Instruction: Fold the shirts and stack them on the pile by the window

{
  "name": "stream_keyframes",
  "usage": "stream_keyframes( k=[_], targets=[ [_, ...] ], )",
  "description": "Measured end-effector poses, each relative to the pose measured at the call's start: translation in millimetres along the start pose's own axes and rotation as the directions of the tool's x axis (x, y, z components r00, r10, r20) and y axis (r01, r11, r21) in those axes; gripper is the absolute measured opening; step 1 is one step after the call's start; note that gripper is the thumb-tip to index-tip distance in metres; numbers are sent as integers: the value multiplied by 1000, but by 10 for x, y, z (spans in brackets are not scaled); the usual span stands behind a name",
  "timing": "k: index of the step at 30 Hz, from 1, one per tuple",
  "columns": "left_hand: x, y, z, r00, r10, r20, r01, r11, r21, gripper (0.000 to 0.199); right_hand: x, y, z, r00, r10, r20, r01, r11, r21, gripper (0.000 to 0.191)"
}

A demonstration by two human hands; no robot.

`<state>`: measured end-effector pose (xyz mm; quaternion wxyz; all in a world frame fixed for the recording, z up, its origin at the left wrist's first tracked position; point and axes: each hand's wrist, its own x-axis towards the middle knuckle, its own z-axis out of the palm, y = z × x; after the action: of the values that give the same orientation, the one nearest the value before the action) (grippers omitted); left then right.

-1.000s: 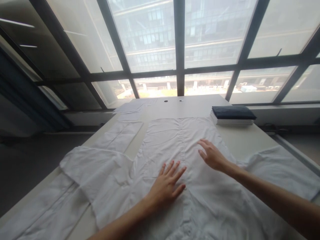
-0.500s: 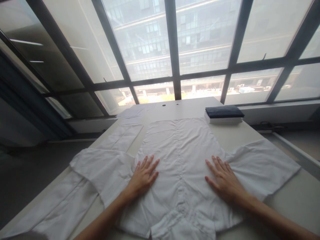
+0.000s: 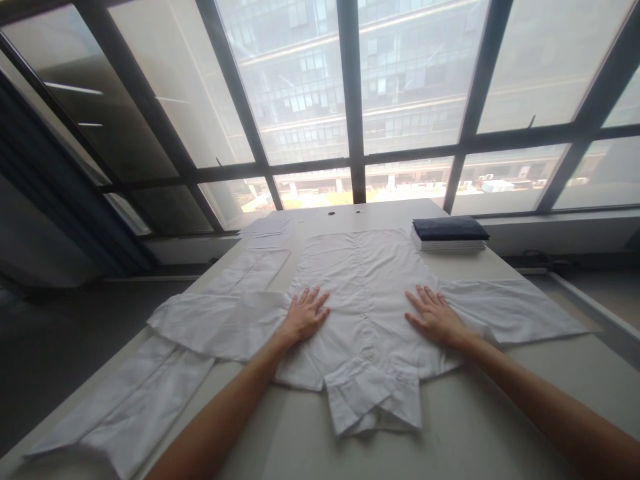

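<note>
Head view | white shirt (image 3: 387,277) lies spread on tabletop (image 3: 280,440), collar (image 3: 375,403) toward the person | left hand (image 3: 303,317) and right hand (image 3: 436,320) rest flat on its sides, fingers spread, gripping nothing | best pressed evenly outward from the button placket (image 3: 361,280), without dragging the sleeves (image 3: 515,312) askew

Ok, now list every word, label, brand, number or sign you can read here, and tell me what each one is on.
None: no readable text in this picture.
White shirt: no legible label or brand, at the collar either.
Dark folded item on the stack: no lettering visible.
Thin white sheets: too faint to tell if anything is printed.
Building outside: too hazy to make out any sign.
</note>
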<state>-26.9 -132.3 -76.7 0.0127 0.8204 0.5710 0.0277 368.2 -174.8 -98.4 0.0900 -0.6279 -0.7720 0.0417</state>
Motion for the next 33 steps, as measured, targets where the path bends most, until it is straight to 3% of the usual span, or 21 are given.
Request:
stream_keyframes(
  k=[3, 6, 10, 21, 33],
  targets=[
    [-134, 170, -46, 998, 42, -45, -42, 999, 2, 55, -59, -155, -38, 998, -18, -63, 17, 1000, -19, 62],
    [-318, 406, -53, 985, 160, -61, -162, 987, -19, 54, -139, -403, -30, 991, -76, -109, 79, 997, 23, 58],
    [-456, 588, 4, 967, 254, -19, -255, 966, -40, 56, -198, -597, 56, 990, -140, -16, 141, 988, 71, 62],
    [-454, 543, 42, 963, 267, -46, -268, 963, -32, 56, -248, -542, 63, 988, -155, 0, 154, 983, 102, 62],
    [-439, 534, 34, 963, 269, 13, -268, 962, -60, 57, -240, -543, 75, 990, -143, -3, 142, 984, 109, 60]
  ],
)
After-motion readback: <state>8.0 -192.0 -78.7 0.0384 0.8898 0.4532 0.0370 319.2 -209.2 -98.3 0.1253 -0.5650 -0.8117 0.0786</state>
